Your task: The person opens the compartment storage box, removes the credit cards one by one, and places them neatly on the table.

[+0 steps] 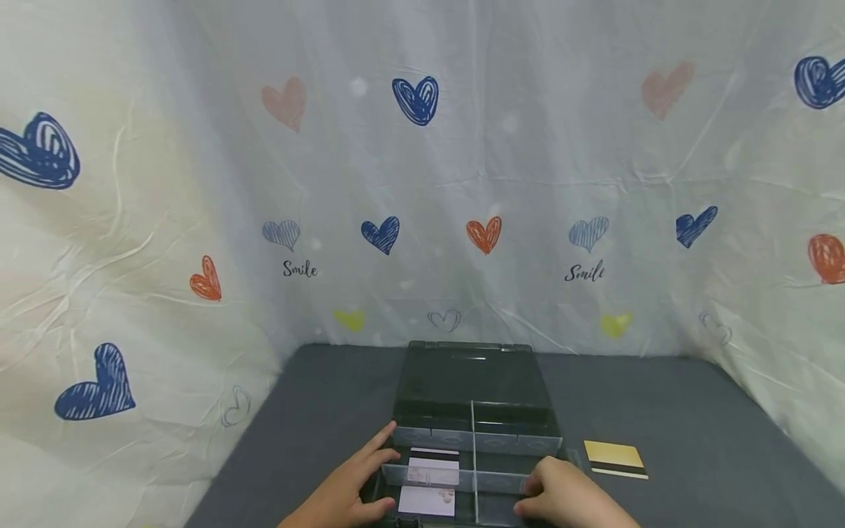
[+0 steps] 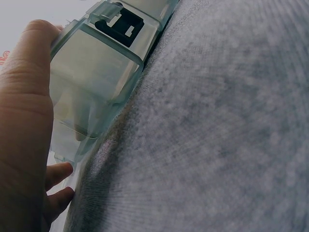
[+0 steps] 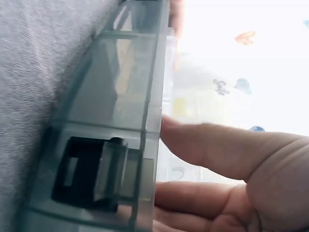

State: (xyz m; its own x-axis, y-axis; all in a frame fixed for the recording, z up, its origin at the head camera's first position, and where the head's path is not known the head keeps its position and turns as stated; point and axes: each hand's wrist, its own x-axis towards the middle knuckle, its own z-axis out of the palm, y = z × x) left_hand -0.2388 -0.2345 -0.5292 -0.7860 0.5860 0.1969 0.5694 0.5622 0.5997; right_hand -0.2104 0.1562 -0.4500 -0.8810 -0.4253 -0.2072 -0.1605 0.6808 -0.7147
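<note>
A dark see-through compartment box (image 1: 474, 480) stands before me, its lid (image 1: 472, 374) folded back behind it. Two pale cards lie in its left compartments: a card with a dark stripe (image 1: 433, 456) behind a divider and a white card (image 1: 425, 501) in front. My left hand (image 1: 353, 484) spreads along the box's left side, fingers fairly straight, thumb by the front corner. Over the right side, my right hand (image 1: 564, 493) curls at the rim, thumb and forefinger reaching in across a divider. Its thumb (image 3: 207, 145) shows at the rim in the right wrist view.
To the right on the grey tabletop (image 1: 686, 433) lies a gold card (image 1: 615, 459) with a dark stripe. A white curtain (image 1: 422, 169) printed with hearts hangs around the table. Dark latches (image 2: 123, 24) sit on the box's front wall, close to grey cloth (image 2: 203, 125).
</note>
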